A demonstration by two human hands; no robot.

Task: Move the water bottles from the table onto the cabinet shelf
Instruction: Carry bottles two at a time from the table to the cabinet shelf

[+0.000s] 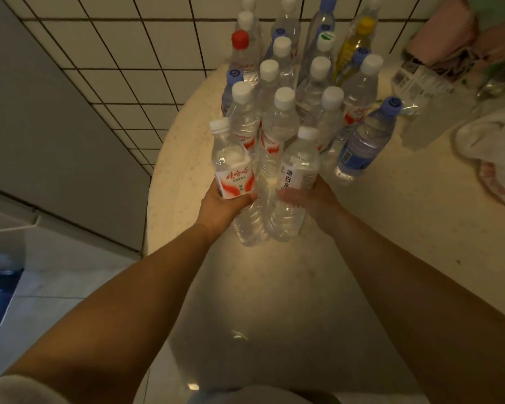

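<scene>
Worktop (376,228): pale, rounded left edge, beside a tiled wall (114,53). Bottle cluster (298,83): upright, capped, massed toward the far edge, caps mostly white, a few blue, one red, one yellow. Left hand (225,207): fingers wrapped around a red-labelled bottle (233,167) at the cluster's near side. Right hand (309,196): curled around a white-labelled bottle (298,170) just beside it. Blue-capped bottle (368,138): right of the cluster, standing apart.

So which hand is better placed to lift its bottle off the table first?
Probably left. The left hand wraps the red-label bottle, which already tilts outward; the right hand grips the white-label bottle, crowded against neighbours.
</scene>
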